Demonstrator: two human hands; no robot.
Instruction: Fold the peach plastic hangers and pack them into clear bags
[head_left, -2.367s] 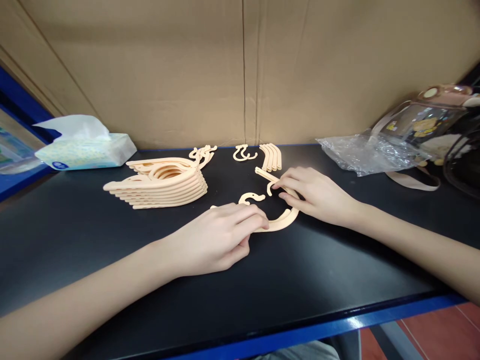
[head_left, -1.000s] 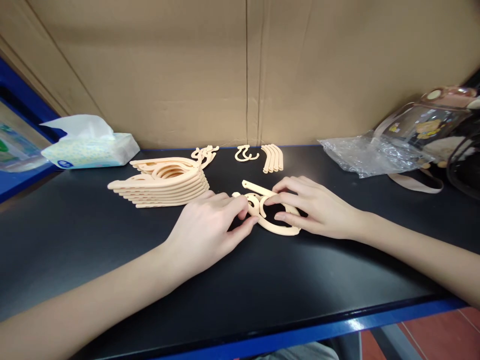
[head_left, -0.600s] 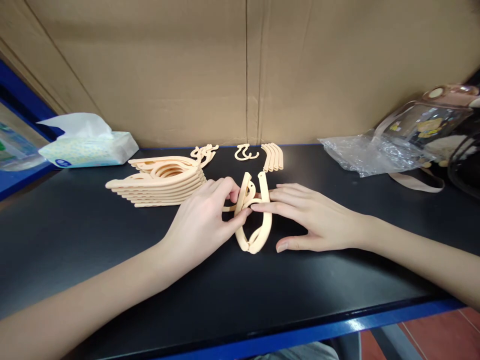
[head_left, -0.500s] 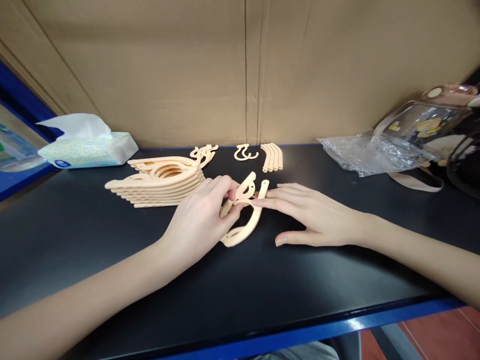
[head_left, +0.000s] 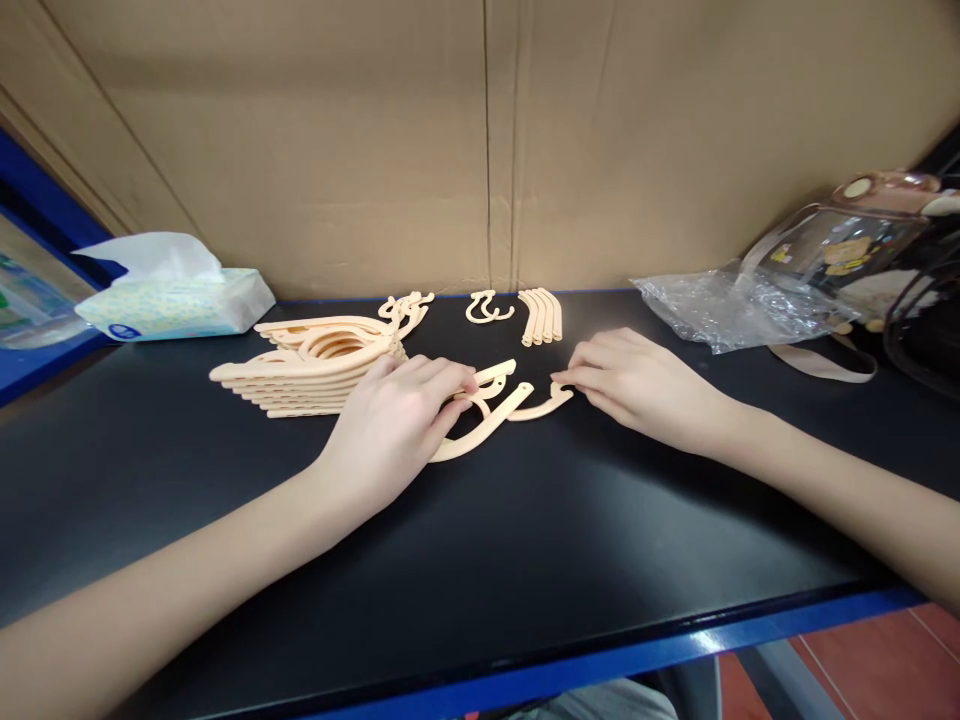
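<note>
I see a stack of peach plastic hangers [head_left: 319, 372] on the black table [head_left: 525, 560]. My left hand [head_left: 390, 425] pinches a folded peach plastic hanger [head_left: 480, 425] lying mid-table. My right hand [head_left: 637, 385], fingers curled, touches a small peach curved piece [head_left: 541, 408] beside it.

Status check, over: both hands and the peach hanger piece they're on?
Left hand pressing on folded hanger, flat on table. Right hand fingertips on small curved piece beside it. Hanger stack close left, apart.
</note>
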